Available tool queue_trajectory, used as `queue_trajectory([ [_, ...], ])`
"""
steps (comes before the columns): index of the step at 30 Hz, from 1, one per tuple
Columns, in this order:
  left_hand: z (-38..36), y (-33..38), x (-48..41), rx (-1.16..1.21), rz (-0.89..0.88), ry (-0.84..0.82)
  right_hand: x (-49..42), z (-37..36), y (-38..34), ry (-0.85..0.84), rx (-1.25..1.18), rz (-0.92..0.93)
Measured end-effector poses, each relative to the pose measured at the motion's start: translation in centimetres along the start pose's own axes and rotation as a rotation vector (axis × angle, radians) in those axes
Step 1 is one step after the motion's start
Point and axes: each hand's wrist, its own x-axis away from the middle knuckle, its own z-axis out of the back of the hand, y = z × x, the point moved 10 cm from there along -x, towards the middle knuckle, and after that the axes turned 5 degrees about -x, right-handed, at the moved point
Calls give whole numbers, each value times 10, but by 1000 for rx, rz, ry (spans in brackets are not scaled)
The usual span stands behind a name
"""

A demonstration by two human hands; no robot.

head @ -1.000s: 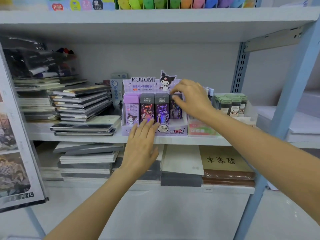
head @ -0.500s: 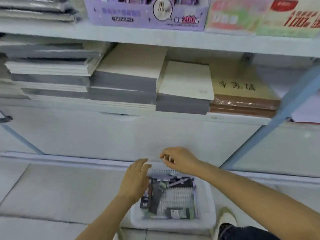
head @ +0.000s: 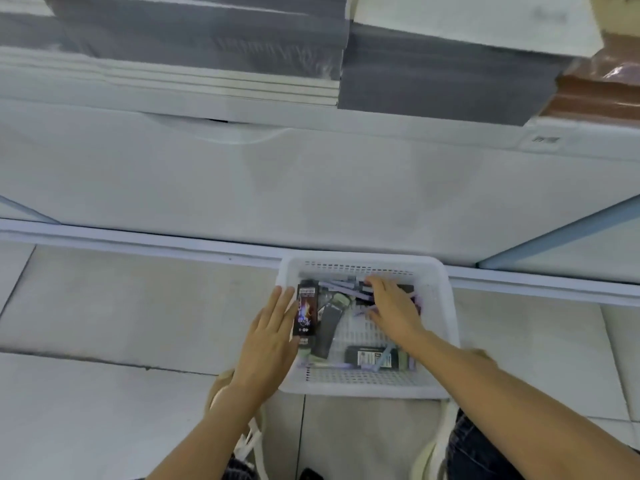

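Pale floor tiles (head: 121, 306) run up to a white base panel (head: 311, 188), and stacked grey and white notebooks (head: 207, 39) fill the shelf above it. On the tiles, pushed against the foot of the unit, sits a white slotted basket (head: 363, 388), right in front of your knees.

Your left hand (head: 270, 337) lies over the basket's left rim, palm down, fingers straight and close together. Its fingertips touch a dark box (head: 305, 311) that stands on end against the left wall; nothing is grasped. Just beside that box a grey pack (head: 327, 329) leans at a tilt.

Your right hand (head: 393, 313) is inside the basket, toward the back right. It is palm down, with fingers stretched and slightly spread over a loose pile of purple pens (head: 341, 287). It rests on them rather than closing round one. What lies under the palm is hidden.

A black labelled box (head: 369, 358) lies flat near the front wall, below your right wrist.
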Motion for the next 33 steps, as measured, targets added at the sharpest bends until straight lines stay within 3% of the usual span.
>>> queue_trajectory([
  [9,-7,-1,-3,-31,16,-35,4,-13,7,-173,136,74],
  [13,27,8,-7,26,15,91,3,9,10,-192,2,29],
  [18,77,38,-26,175,-107,255,8,44,-12,-405,-25,154],
  [21,65,63,-39,175,-185,39,16,47,-39,-481,-48,254],
  [24,37,68,-36,193,-142,-215,21,40,-69,-513,-114,331],
  [27,28,43,-27,311,-48,-245,17,36,-76,-483,-262,292],
  [30,23,0,-18,423,135,-187,7,33,-51,-350,-354,129],
  [33,13,-25,-10,467,255,-162,27,-14,-31,-522,-152,74],
])
